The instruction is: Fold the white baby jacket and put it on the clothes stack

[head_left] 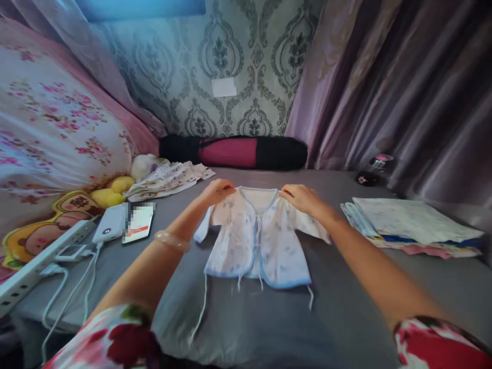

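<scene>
A small white baby shirt [234,241] with blue trim, faint prints and tie strings lies spread on the grey sheet, its neckline pointing away from me. My left hand [218,191] is closed on the shirt's left shoulder, beside the collar. On the other shoulder, my right hand [302,198] pinches the fabric in the same way. Both sleeves stick out sideways beneath my wrists. Loose strings trail from the hem toward me.
Folded cloths [415,220] are stacked at right, near a dark jar-like object [374,171]. A rumpled printed garment [169,179], phone [139,223], power bank [110,223] and power strip [46,256] with cables lie left. A black-and-red bolster [230,152] rests against the wall.
</scene>
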Demonstrator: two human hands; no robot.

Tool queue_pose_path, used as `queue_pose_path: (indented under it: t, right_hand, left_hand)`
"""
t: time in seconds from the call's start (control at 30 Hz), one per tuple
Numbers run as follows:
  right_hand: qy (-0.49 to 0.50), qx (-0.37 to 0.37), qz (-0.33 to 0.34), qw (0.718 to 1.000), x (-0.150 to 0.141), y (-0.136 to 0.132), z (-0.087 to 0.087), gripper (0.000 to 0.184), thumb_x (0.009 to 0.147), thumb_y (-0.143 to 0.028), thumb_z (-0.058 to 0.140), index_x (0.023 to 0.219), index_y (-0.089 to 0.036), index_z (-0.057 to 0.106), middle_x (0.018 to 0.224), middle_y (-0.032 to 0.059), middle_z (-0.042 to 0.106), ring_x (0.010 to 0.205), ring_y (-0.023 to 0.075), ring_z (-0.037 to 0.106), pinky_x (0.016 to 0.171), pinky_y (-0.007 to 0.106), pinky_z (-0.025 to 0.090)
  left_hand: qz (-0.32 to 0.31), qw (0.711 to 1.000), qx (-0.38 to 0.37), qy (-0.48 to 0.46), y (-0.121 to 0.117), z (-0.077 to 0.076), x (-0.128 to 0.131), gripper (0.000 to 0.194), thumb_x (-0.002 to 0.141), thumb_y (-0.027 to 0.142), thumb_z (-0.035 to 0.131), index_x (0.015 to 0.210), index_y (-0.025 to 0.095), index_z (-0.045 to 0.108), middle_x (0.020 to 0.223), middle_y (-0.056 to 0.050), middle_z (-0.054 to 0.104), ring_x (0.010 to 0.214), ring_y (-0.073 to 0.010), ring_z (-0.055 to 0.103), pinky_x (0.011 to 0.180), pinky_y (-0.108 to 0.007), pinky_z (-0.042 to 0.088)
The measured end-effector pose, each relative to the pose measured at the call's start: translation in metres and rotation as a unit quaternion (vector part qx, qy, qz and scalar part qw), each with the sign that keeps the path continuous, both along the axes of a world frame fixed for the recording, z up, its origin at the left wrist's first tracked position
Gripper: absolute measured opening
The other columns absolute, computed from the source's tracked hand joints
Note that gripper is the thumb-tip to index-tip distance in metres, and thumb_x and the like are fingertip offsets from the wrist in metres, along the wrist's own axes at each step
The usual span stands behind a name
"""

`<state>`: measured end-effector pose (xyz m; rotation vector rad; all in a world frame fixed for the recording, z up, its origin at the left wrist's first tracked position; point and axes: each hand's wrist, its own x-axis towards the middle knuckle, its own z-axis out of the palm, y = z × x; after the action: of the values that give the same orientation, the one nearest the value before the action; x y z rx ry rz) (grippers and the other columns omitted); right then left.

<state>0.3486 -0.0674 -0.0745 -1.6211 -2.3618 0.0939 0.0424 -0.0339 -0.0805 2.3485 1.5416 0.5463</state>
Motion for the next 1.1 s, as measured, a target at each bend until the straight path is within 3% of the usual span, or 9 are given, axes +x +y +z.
queue_pose_path:
  t: [0.07,0.17,0.27,0.33,0.43,0.57,0.73,0.9,1.1]
  right_hand:
    - [-0.071,-0.018,-0.045,0.996,-0.008,0.014,-0.032,0.028,0.099,-0.032,0.042,0.103,-0.019,0.067,0.112,0.0103,0.068,0.100,0.0209,0.062,0.077,0.028,0.042]
    - [-0.095,-0.034,-0.067,0.993,-0.016,0.026,-0.064,0.030,0.101,-0.032,0.038,0.105,-0.018,0.065,0.113,0.0112,0.067,0.103,0.0209,0.062,0.081,0.028,0.040]
    - [-0.060,-0.041,-0.066,0.995,-0.019,0.035,-0.078,0.030,0.101,-0.033,0.038,0.109,-0.019,0.063,0.115,0.0108,0.065,0.103,0.0211,0.061,0.081,0.028,0.040]
    - [-0.039,-0.052,-0.057,0.996,-0.019,0.040,-0.081,0.030,0.100,-0.033,0.039,0.110,-0.018,0.063,0.115,0.0113,0.064,0.104,0.0214,0.060,0.081,0.028,0.040]
    - [-0.020,-0.063,-0.039,0.997,-0.019,0.047,-0.087,0.028,0.099,-0.031,0.042,0.109,-0.017,0.064,0.114,0.0113,0.064,0.106,0.0209,0.058,0.084,0.027,0.040]
    - [-0.006,-0.043,-0.045,0.998,-0.022,0.051,-0.096,0.024,0.100,-0.029,0.040,0.109,-0.019,0.060,0.114,0.0089,0.063,0.105,0.0199,0.057,0.081,0.027,0.039]
    - [-0.068,0.051,-0.052,0.995,-0.030,0.062,-0.096,0.028,0.102,-0.026,0.032,0.108,-0.017,0.058,0.111,0.0122,0.060,0.103,0.0229,0.055,0.084,0.030,0.038]
    - [-0.130,0.074,-0.049,0.988,-0.036,0.077,-0.094,0.033,0.099,-0.015,0.028,0.109,-0.014,0.059,0.112,0.0168,0.059,0.104,0.0260,0.053,0.088,0.035,0.037]
    - [-0.100,-0.024,-0.064,0.993,-0.034,0.085,-0.091,0.033,0.096,-0.012,0.034,0.114,-0.013,0.061,0.118,0.0188,0.059,0.106,0.0251,0.057,0.088,0.033,0.040]
  left_hand:
    - [0.074,0.996,-0.018,0.045,0.012,-0.032,0.016,0.024,0.088,0.027,0.049,0.095,0.017,0.070,0.097,-0.008,0.071,0.094,-0.0226,0.065,0.077,-0.028,0.047]
    - [0.147,0.986,-0.040,0.072,0.018,-0.063,0.035,0.029,0.092,0.019,0.042,0.106,0.017,0.067,0.109,-0.013,0.069,0.103,-0.0238,0.064,0.083,-0.031,0.046]
    - [0.151,0.984,-0.044,0.078,0.022,-0.079,0.043,0.029,0.093,0.017,0.041,0.111,0.015,0.064,0.112,-0.015,0.068,0.106,-0.0237,0.062,0.086,-0.032,0.045]
    - [0.141,0.986,-0.042,0.083,0.025,-0.086,0.043,0.028,0.094,0.025,0.043,0.110,0.015,0.064,0.113,-0.015,0.067,0.108,-0.0245,0.061,0.088,-0.032,0.044]
    - [0.114,0.988,-0.037,0.093,0.029,-0.093,0.039,0.032,0.095,0.037,0.044,0.107,0.016,0.065,0.110,-0.014,0.067,0.107,-0.0257,0.060,0.087,-0.034,0.043]
    - [0.088,0.992,0.005,0.086,0.032,-0.097,0.036,0.031,0.097,0.036,0.040,0.104,0.019,0.064,0.109,-0.011,0.066,0.107,-0.0249,0.058,0.088,-0.036,0.040]
    - [0.096,0.984,0.088,0.124,0.043,-0.092,0.039,0.035,0.100,0.033,0.031,0.105,0.015,0.061,0.112,-0.016,0.061,0.109,-0.0287,0.051,0.090,-0.041,0.034]
    - [0.088,0.974,0.128,0.162,0.063,-0.090,0.043,0.037,0.100,0.030,0.027,0.107,0.013,0.059,0.112,-0.019,0.059,0.109,-0.0304,0.049,0.091,-0.044,0.033]
    - [0.080,0.978,0.037,0.188,0.073,-0.093,0.046,0.035,0.098,0.030,0.033,0.111,0.011,0.059,0.115,-0.019,0.062,0.109,-0.0293,0.056,0.092,-0.042,0.036]
